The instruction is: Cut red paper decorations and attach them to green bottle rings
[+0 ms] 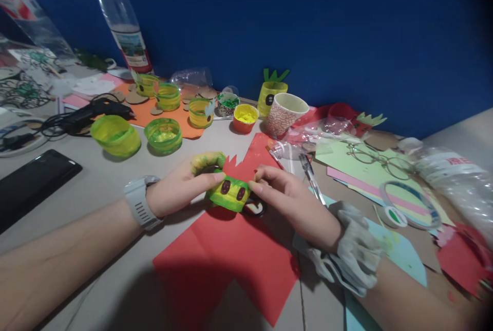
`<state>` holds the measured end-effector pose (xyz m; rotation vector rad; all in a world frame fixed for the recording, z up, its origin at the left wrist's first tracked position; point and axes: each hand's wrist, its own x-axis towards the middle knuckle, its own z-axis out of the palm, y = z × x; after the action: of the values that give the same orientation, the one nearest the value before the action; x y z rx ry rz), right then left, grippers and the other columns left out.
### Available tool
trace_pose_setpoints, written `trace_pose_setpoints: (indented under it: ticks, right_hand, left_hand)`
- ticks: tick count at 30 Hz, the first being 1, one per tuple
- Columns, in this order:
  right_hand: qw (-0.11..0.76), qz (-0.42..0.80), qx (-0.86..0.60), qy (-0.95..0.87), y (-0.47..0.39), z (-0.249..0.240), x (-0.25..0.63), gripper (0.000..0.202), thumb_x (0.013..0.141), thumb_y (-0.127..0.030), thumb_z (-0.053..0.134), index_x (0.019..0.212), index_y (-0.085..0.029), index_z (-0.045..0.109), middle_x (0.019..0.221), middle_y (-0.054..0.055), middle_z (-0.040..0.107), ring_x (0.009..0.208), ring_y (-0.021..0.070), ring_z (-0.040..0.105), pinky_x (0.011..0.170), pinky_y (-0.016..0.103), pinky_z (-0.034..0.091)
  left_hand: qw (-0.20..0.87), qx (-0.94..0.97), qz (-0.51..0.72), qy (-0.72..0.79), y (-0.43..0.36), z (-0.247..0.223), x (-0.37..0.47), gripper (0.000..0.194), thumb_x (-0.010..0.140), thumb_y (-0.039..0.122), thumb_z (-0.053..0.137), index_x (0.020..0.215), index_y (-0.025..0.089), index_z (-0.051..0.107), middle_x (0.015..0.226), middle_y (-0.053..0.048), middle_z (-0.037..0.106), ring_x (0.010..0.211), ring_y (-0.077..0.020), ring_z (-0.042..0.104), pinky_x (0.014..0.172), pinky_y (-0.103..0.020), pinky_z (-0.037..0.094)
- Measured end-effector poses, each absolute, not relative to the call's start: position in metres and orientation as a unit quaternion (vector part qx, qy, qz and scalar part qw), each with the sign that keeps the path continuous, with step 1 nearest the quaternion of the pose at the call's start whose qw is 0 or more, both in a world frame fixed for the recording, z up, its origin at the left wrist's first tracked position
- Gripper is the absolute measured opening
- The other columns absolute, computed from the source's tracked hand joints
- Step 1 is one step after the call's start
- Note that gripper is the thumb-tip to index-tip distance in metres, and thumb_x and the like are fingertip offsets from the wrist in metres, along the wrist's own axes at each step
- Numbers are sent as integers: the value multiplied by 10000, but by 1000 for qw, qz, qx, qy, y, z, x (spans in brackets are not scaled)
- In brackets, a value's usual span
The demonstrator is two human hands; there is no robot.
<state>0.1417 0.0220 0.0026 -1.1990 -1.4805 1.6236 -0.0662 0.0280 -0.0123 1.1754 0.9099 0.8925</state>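
A short cup painted yellow and green (230, 198), with two dark oval eye shapes on its side, is between my hands. A jagged-topped piece of red paper (235, 169) stands up at its rim. My left hand (187, 182) curls around the cup's left side, thumb on the front and paint-stained fingers behind. My right hand (288, 197) is closed in a pinch at the cup's right edge, by the red paper. Beneath lies a large red paper sheet (227, 249). Scissors handles (256, 207) show partly behind the cup.
Several painted cups (116, 135) stand at the back left on and near orange paper. A black glue gun (84, 115), phone (38, 182) and bottle (129, 38) are left. To the right lie a pen (311, 177), eyeglasses (379, 159), tape roll (431, 202) and coloured papers.
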Motion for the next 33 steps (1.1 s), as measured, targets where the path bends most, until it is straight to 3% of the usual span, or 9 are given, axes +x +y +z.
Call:
trace_pose_setpoints:
  ticks: [5,14,18,23,27,28,30,33]
  right_hand:
    - [315,613,-451,-567,22,0,142,311,776,-479,663,832,-201,539,675,-31,465,606,133,473,566,254,425]
    - [322,646,-428,-543,22,-3,141,243,796,-405,649,808,-209,506,690,-38,474,614,133,473,600,266,421]
    - [337,631,-426,-554,22,-4,141,221,822,-383,631,902,-210,522,728,-31,471,640,137,480,608,266,424]
    - [381,531,-466,-596,23,18,149,243,933,-368,482,1128,-224,492,806,-16,480,693,141,481,667,274,424]
    - [362,338,-527,-690,26,64,169,235,967,-409,432,1102,-249,539,995,24,569,888,187,528,769,301,423]
    - [327,292,-544,-716,26,75,175,246,966,-429,425,1073,-248,553,995,27,592,881,197,544,747,305,426]
    - [186,222,-597,-749,26,91,186,281,957,-455,414,906,-234,580,807,17,609,690,189,549,596,301,404]
    - [-16,116,-666,-737,25,93,200,376,925,-440,439,629,-217,504,575,26,562,488,182,486,468,310,284]
  left_hand:
    - [717,458,384,359,27,-15,-65,116,841,272,643,942,214,640,937,-25,695,848,-181,672,759,-286,544]
    - [684,490,376,388,28,-12,-66,69,827,267,664,849,210,632,815,15,647,820,-148,643,733,-237,533]
    - [680,509,365,380,29,-12,-67,109,833,303,663,881,208,639,876,1,656,834,-157,641,773,-259,530]
    - [686,541,349,338,32,-8,-65,215,871,303,619,1067,219,642,1100,-53,681,1019,-216,633,877,-309,511]
    - [676,566,330,338,31,-5,-64,250,874,334,615,1081,196,623,1099,-65,689,1019,-227,634,888,-312,499]
    - [673,573,323,339,31,-5,-65,249,875,347,611,1063,185,622,1081,-70,692,999,-229,639,877,-313,500]
    - [668,584,313,340,31,-7,-65,257,881,365,600,1045,167,612,1065,-81,688,995,-232,635,870,-314,496]
    - [658,603,295,340,31,-6,-66,251,883,327,596,1057,145,599,1047,-92,680,990,-224,621,859,-306,490]
